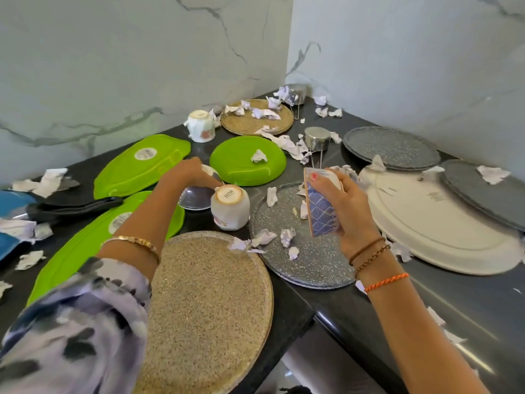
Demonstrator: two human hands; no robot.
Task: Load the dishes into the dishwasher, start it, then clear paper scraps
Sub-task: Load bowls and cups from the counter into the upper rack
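A dark stone table point(468, 302) is wrapping around a marble-walled corner, and it is crowded with upturned dishes and crumpled paper scraps point(265, 238).

The largest pieces are lying nearest the edges: a white oval platter point(443, 223) on the right, a tan speckled round plate point(207, 308) jutting past the near edge, grey speckled plates point(305, 260) in the middle and along the right wall, and green leaf-shaped trays point(136, 166) with a green round plate point(241, 166) to the left. These are probably stiff, heavy and smooth, best lifted by the rim with scraps tipped off first.

Smaller still, the right hand point(349, 211) is holding a blue patterned cup point(321, 206) tilted above the grey plate, fingers curled round its wall, so that grip is closed on the cup. It looks like glazed ceramic, light but breakable and slippery.

The left hand point(184, 173) is reaching over a small steel bowl point(196, 196) and pinching a second bowl's rim, just behind an upturned white mug point(230, 207).

Open room is scarce; dishes are touching or overlapping, so lifting straight up seems safest. The dishwasher is not in view.
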